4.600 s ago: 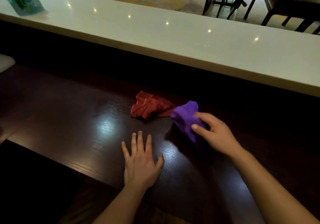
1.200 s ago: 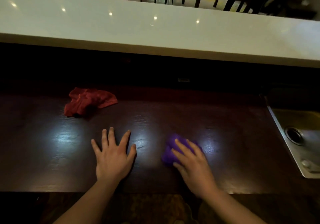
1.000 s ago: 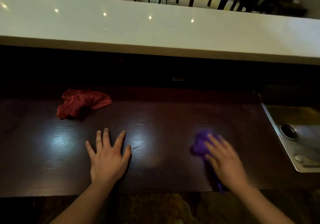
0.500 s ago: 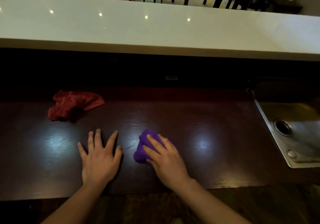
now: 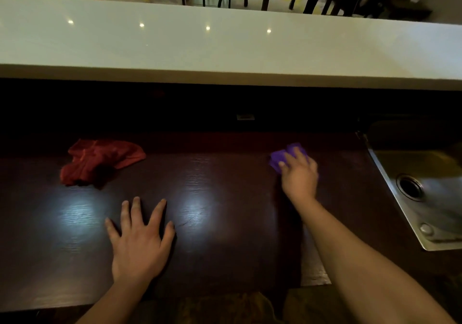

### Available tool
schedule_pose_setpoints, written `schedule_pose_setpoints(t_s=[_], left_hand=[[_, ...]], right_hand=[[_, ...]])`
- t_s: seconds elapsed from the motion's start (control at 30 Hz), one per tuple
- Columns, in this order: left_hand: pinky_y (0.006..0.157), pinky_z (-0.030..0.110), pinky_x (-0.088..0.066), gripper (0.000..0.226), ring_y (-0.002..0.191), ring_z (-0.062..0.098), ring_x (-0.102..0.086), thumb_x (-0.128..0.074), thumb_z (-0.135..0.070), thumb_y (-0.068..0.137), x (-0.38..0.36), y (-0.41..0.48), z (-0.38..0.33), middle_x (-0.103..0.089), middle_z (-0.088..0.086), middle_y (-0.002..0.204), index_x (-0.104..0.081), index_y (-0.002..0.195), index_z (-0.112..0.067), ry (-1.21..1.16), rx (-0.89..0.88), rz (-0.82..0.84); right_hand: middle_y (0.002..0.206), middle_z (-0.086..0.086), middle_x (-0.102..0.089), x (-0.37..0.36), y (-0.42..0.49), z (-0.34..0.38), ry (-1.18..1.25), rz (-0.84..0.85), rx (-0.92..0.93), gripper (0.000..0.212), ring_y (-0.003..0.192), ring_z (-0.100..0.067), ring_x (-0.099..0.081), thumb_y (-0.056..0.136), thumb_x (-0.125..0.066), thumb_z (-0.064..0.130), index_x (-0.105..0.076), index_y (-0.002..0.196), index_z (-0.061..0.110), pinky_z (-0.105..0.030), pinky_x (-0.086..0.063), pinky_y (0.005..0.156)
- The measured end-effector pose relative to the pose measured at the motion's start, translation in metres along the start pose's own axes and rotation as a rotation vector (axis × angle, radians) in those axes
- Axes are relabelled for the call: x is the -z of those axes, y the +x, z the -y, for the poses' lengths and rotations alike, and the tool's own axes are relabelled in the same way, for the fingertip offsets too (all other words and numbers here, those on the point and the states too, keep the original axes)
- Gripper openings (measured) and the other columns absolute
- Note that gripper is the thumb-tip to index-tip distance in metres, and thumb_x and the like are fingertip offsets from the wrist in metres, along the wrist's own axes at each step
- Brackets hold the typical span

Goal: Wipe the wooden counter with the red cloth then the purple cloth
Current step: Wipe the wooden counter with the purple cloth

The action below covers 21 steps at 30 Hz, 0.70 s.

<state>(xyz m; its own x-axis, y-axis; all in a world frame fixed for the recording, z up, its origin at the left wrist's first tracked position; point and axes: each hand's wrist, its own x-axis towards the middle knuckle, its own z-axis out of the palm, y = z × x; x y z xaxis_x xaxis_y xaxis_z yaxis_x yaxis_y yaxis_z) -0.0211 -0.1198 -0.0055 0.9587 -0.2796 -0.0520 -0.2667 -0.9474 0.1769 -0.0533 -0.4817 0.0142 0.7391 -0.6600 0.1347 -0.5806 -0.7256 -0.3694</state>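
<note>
Right hand [image 5: 298, 173] pressing purple cloth [image 5: 282, 157], left hand [image 5: 138, 241] flat, fingers spread

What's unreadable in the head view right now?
- Purple cloth: mostly covered by the right hand; its full shape is hidden.
- Sink: cut off by the right frame edge.
- Recess under the white bar top: too dark to see into.
- Whether the wooden counter is clean: glare and darkness hide it.

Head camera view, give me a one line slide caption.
Right hand presses purple cloth on wooden counter near sink; left hand flat; red cloth aside.
</note>
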Motion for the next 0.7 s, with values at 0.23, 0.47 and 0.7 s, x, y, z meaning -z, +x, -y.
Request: schedule_pose_setpoints(t_s=[0.23,0.47,0.7], left_hand=[[0.115,0.068,-0.009,0.065,0.148,0.039,-0.016,-0.023,-0.058,0.089,0.000,-0.001,0.001,-0.032,0.022,0.155,-0.042,0.146,-0.034,0.005,-0.007,-0.007],[0.117,0.066,-0.004,0.064,0.150,0.037,-0.009,-0.023,-0.059,0.089,-0.001,0.001,0.000,-0.027,0.020,0.159,-0.036,0.148,-0.038,0.025,0.003,0.009],[0.116,0.066,-0.006,0.063,0.149,0.037,-0.012,-0.024,-0.059,0.089,0.001,0.001,0.000,-0.029,0.020,0.158,-0.038,0.147,-0.039,0.028,0.015,0.010]], right_hand=[[0.144,-0.007,-0.049,-0.013,-0.079,0.033,0.011,0.232,0.719,0.040,0.129,-0.036,-0.045,0.087,-0.064,0.028,-0.061,0.125,0.019,-0.049,-0.037,0.108],[0.147,-0.017,-0.042,-0.002,0.032,-0.033,-0.149,0.029,0.113,0.038,0.131,-0.038,-0.039,0.094,-0.054,0.026,-0.057,0.130,0.015,-0.041,-0.027,0.110],[0.151,-0.006,-0.039,-0.066,0.012,0.137,0.037,0.180,0.382,0.035,0.129,-0.038,-0.035,0.093,-0.053,0.037,-0.059,0.127,0.029,-0.035,-0.027,0.105]])
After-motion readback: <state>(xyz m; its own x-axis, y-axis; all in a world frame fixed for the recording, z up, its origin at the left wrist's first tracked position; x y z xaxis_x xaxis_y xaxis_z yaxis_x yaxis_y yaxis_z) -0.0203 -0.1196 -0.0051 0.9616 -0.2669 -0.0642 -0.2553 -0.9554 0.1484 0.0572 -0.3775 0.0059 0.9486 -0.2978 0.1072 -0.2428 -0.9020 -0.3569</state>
